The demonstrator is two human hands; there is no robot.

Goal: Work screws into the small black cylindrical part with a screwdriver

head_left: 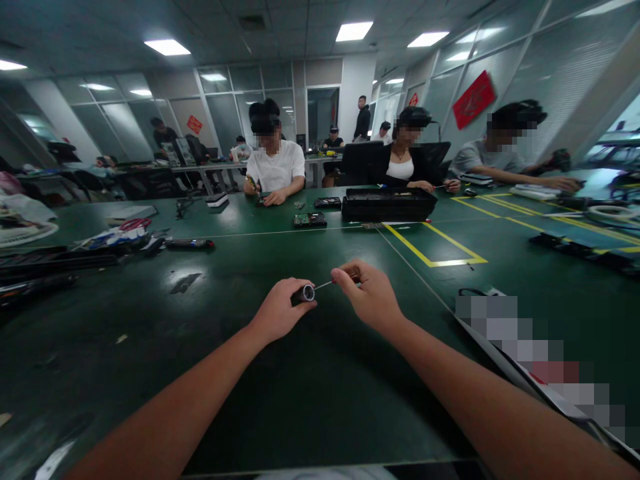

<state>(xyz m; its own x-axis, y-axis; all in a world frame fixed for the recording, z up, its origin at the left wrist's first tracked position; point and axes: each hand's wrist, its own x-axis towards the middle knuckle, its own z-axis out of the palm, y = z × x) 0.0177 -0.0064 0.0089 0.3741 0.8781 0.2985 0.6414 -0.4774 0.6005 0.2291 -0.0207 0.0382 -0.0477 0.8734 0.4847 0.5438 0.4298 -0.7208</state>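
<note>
In the head view, the person's left grip (286, 307) is curled around a short dark cylinder (303, 294), thumb below and fingers above, with its pale-rimmed round end facing the person. Just to its right, the right grip (370, 290) is pinched narrow on a slim tool (324, 285), whose thin metal shaft slants down to the left as far as the cylinder's end. Whether the tip goes inside or only meets the rim cannot be told. Both grips are above the green tabletop (280, 407).

Beyond the grips lie a flat device with an exposed circuit board (310, 220) and, to the right of it, a long black case (389, 205). Farther right of the right grip, yellow tape (433, 263) marks out a rectangle, and a row of black parts (583, 252) lies past it. Ahead and to the left of the left grip are a dark tubular tool (190, 244) and, farther out, a clutter with red loops (135, 225). Across the tabletop, beyond the grips, sit a person in a white shirt (280, 163), one in a black jacket (380, 175) and, farther right, one in grey (475, 159).
</note>
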